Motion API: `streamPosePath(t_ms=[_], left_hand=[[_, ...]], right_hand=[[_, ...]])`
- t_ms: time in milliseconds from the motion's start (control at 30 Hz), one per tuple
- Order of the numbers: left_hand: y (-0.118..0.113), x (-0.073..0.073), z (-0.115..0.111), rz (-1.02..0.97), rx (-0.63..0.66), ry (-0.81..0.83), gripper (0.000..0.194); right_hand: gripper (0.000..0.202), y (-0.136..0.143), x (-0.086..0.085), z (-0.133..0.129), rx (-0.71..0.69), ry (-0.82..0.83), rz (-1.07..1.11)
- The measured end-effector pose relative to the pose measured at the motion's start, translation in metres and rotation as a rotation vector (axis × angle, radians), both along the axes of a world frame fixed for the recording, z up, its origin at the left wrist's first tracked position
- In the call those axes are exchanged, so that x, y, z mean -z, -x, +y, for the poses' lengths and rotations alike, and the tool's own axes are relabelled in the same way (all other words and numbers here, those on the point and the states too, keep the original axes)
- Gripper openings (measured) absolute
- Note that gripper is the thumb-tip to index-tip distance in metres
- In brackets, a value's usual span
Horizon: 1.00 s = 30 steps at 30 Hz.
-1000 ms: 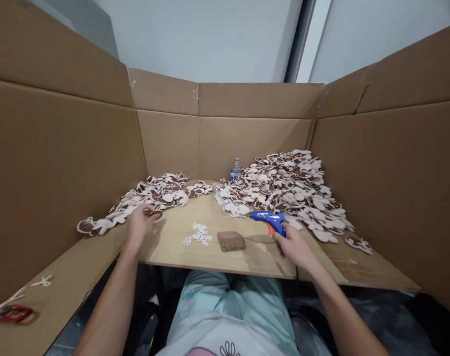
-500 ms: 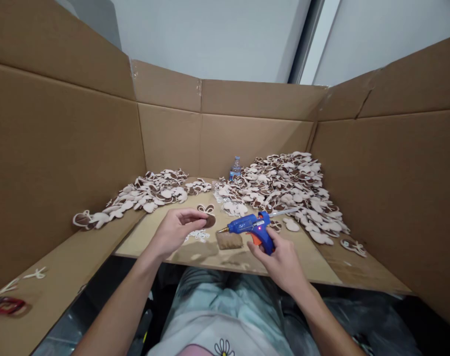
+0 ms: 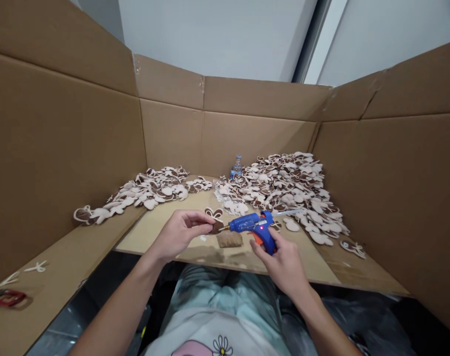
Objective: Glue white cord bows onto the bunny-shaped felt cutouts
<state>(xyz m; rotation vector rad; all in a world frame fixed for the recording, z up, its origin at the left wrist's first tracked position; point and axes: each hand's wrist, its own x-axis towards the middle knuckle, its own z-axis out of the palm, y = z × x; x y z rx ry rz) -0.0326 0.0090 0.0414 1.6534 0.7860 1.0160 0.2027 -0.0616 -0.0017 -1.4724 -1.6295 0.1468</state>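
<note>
My left hand [image 3: 183,232] pinches a small brown felt piece [image 3: 216,225] with cream-outlined bunny ears, ears pointing away from me. Wrapped round the handle of a blue glue gun [image 3: 249,224] with an orange trigger is my right hand [image 3: 282,257]. The gun's metal nozzle points left and meets the right side of the brown piece; whether it touches cannot be made out. A clear glue stick sticks out behind the gun. Below the nozzle a brown block [image 3: 230,240] lies on the board [image 3: 154,230].
A large heap of brown and cream bunny shapes [image 3: 288,180] rises at the right, a smaller heap [image 3: 154,188] at the left. A bottle [image 3: 236,167] stands between them. Cardboard walls [image 3: 262,99] enclose the table. Red-handled snips [image 3: 9,297] lie at far left.
My left hand has moved right with the brown piece, bringing it up to the nozzle and over the small white pieces. The glue gun has stayed nearly in place.
</note>
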Motion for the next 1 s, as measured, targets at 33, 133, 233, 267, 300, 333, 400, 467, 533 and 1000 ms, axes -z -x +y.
streamPosePath(t_ms=[33, 133, 233, 267, 300, 333, 400, 467, 533, 1000], left_hand=[[0.0001, 0.0001, -0.0001, -0.002, -0.003, -0.001, 0.012], [0.0001, 0.0000, -0.0004, -0.007, -0.013, -0.002, 0.011], [0.0002, 0.0000, -0.0005, -0.006, -0.014, 0.000, 0.012], [0.0002, 0.0002, -0.0005, -0.007, -0.013, 0.002, 0.012], [0.0003, 0.0003, -0.0004, -0.010, -0.012, 0.005, 0.012], [0.0004, 0.0005, -0.0003, -0.015, -0.008, 0.009, 0.011], [0.0006, 0.0009, -0.0001, -0.029, 0.000, 0.017, 0.010], [0.0006, 0.0009, -0.0002, -0.040, 0.009, 0.024, 0.010], [0.0006, 0.0005, -0.0005, -0.041, 0.008, 0.023, 0.009], [0.0020, -0.0015, -0.0005, -0.024, -0.011, 0.009, 0.009]], right_hand=[[0.020, 0.0000, 0.0000, -0.0001, 0.000, -0.001, -0.003], [0.020, -0.0002, 0.0005, 0.0000, 0.012, -0.007, -0.020], [0.020, -0.0007, 0.0011, 0.0003, 0.027, -0.028, -0.037], [0.020, -0.0009, 0.0011, 0.0003, 0.029, -0.031, -0.040], [0.020, -0.0011, 0.0010, 0.0003, 0.031, -0.033, -0.041], [0.020, -0.0012, 0.0009, 0.0001, 0.031, -0.033, -0.042], [0.020, -0.0015, 0.0005, -0.0003, 0.034, -0.036, -0.041], [0.020, -0.0018, 0.0002, -0.0006, 0.035, -0.043, -0.038], [0.021, -0.0022, 0.0000, -0.0009, 0.037, -0.046, -0.036], [0.019, -0.0046, 0.0006, -0.0018, 0.062, -0.059, -0.063]])
